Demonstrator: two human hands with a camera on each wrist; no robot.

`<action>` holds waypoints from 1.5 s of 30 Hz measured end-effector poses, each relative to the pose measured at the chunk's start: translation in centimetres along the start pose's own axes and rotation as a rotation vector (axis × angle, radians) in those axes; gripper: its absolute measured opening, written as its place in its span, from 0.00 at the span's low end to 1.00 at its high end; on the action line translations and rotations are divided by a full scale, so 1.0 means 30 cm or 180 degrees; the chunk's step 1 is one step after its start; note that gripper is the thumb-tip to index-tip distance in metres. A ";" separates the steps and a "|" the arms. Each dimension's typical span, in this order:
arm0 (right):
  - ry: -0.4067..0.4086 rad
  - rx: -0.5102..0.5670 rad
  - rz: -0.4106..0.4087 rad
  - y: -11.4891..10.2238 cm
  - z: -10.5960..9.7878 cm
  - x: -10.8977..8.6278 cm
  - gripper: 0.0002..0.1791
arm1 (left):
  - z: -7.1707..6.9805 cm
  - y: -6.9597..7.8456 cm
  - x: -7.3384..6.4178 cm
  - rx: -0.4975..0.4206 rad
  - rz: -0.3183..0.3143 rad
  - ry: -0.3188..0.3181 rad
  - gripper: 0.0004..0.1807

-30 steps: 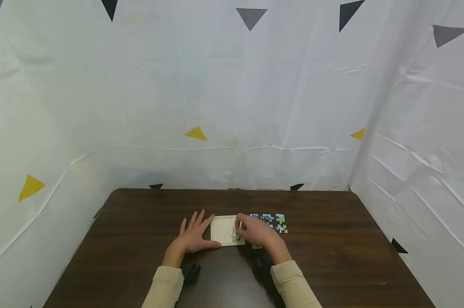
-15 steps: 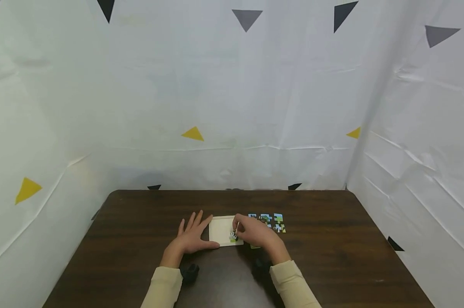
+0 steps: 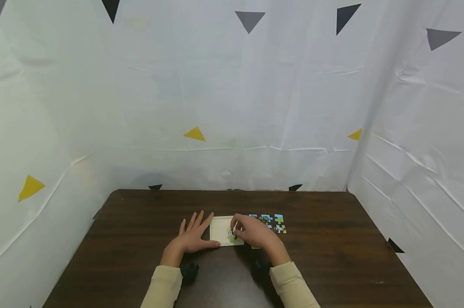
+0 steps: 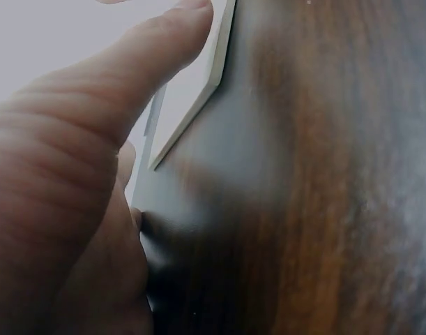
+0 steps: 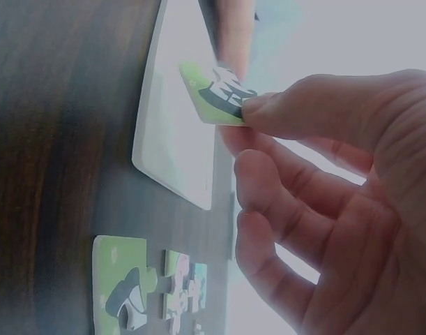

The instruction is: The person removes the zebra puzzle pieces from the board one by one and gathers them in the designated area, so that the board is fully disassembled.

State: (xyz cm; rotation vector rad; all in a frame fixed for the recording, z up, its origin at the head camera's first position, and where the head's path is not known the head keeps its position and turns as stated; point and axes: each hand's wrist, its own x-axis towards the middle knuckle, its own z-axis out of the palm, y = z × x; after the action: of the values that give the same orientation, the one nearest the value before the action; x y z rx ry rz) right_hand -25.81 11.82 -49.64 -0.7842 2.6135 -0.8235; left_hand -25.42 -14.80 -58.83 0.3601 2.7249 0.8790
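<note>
A pale, shallow puzzle tray (image 3: 218,230) lies on the dark wooden table. My left hand (image 3: 193,237) rests at its left side with fingers spread, the thumb on the near left corner and the index finger by the far one. In the left wrist view, the thumb (image 4: 157,49) lies over the tray's edge. Between thumb and fingertips, my right hand (image 3: 255,233) pinches a jigsaw piece (image 5: 216,94) with green, black and white print. That piece is tilted over the tray's right part, and its upper corner is hidden by the thumb.
Several loose jigsaw pieces (image 3: 279,219) lie right of the tray, partly hidden behind the right hand. A green piece with a black-and-white figure (image 5: 122,286) sits closer to the right wrist. White sheeting (image 3: 232,167) hangs behind the table.
My right hand has shifted the pinched jigsaw piece slightly left over the tray. The left hand stays in place at the tray's side.
</note>
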 end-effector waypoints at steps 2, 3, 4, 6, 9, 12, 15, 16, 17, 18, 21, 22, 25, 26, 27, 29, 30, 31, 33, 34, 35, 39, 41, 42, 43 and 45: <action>0.0014 0.0014 -0.0007 0.003 -0.003 -0.008 0.05 | 0.004 -0.001 0.004 -0.0006 0.0028 -0.0014 0.66; 0.0017 0.0024 -0.0009 0.007 -0.004 -0.012 0.05 | 0.006 0.000 0.005 -0.0014 0.0035 -0.0024 0.66; 0.0026 0.0044 -0.0005 0.011 -0.006 -0.016 0.05 | 0.007 0.001 0.006 -0.0011 0.0035 -0.0044 0.66; 0.0044 0.0069 0.0007 0.021 -0.010 -0.024 0.05 | 0.006 0.004 0.009 -0.0011 0.0033 -0.0066 0.66; 0.0103 0.0127 -0.0001 0.036 -0.020 -0.030 0.05 | 0.000 0.009 0.013 -0.0003 0.0025 -0.0062 0.65; 0.0156 0.0131 -0.0019 0.047 -0.032 -0.038 0.05 | -0.009 0.012 0.013 -0.0035 0.0039 -0.0045 0.64; 0.0171 0.0125 -0.0038 0.052 -0.045 -0.049 0.05 | -0.014 0.013 0.011 -0.0054 0.0032 -0.0040 0.64; 0.0180 0.0125 -0.0048 0.052 -0.049 -0.052 0.05 | -0.014 0.012 0.011 -0.0053 0.0020 -0.0052 0.63; 0.0196 0.0136 -0.0067 0.051 -0.054 -0.056 0.04 | -0.014 0.012 0.011 -0.0042 0.0012 -0.0052 0.63; 0.0206 0.0135 -0.0082 0.050 -0.059 -0.059 0.04 | -0.015 0.012 0.011 -0.0036 0.0006 -0.0050 0.63; 0.0231 0.0174 -0.0105 0.045 -0.076 -0.072 0.04 | -0.015 0.011 0.013 -0.0022 0.0010 -0.0034 0.64; 0.0234 0.0184 -0.0107 0.044 -0.083 -0.078 0.04 | -0.015 0.010 0.014 -0.0027 0.0022 -0.0023 0.64; 0.0228 0.0194 -0.0091 0.056 -0.105 -0.094 0.06 | -0.013 0.010 0.016 -0.0044 0.0058 -0.0010 0.65; 0.0219 0.0206 -0.0083 0.063 -0.114 -0.100 0.06 | -0.012 0.010 0.017 -0.0058 0.0077 0.0002 0.65; 0.0217 0.0233 -0.0085 0.072 -0.123 -0.106 0.07 | -0.011 0.009 0.017 -0.0067 0.0090 0.0006 0.65; 0.0217 0.0284 -0.0062 0.093 -0.141 -0.118 0.07 | -0.008 0.009 0.018 -0.0076 0.0102 0.0005 0.65; 0.0218 0.0312 -0.0038 0.104 -0.150 -0.125 0.08 | -0.007 0.009 0.018 -0.0076 0.0101 0.0001 0.65; 0.0227 0.0318 -0.0003 0.114 -0.158 -0.132 0.08 | -0.006 0.009 0.018 -0.0081 0.0102 0.0004 0.66; 0.0250 0.0318 0.0062 0.133 -0.174 -0.146 0.08 | -0.006 0.011 0.017 -0.0082 0.0099 0.0001 0.66; 0.0266 0.0303 0.0102 0.144 -0.180 -0.152 0.08 | -0.006 0.012 0.017 -0.0089 0.0103 0.0005 0.66; 0.0285 0.0289 0.0134 0.153 -0.185 -0.159 0.08 | -0.007 0.013 0.017 -0.0095 0.0106 0.0010 0.66; 0.0344 0.0282 0.0214 0.187 -0.199 -0.184 0.07 | -0.011 0.018 0.015 -0.0106 0.0108 0.0009 0.66; 0.0365 0.0257 0.0263 0.202 -0.203 -0.196 0.06 | -0.013 0.018 0.014 -0.0093 0.0095 0.0008 0.67; 0.0376 0.0229 0.0295 0.210 -0.205 -0.202 0.05 | -0.012 0.017 0.016 -0.0066 0.0076 -0.0005 0.67; 0.0376 0.0201 0.0321 0.217 -0.209 -0.208 0.04 | -0.011 0.015 0.019 -0.0040 0.0060 -0.0010 0.67; 0.0358 0.0184 0.0383 0.234 -0.219 -0.223 0.03 | -0.006 0.012 0.025 -0.0008 0.0043 -0.0004 0.66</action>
State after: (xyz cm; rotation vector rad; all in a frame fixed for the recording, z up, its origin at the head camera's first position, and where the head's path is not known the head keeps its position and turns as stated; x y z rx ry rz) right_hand -26.03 23.41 -47.89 -0.5747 2.6904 -0.9285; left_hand -26.12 -14.38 -58.61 0.3787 2.7231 0.8854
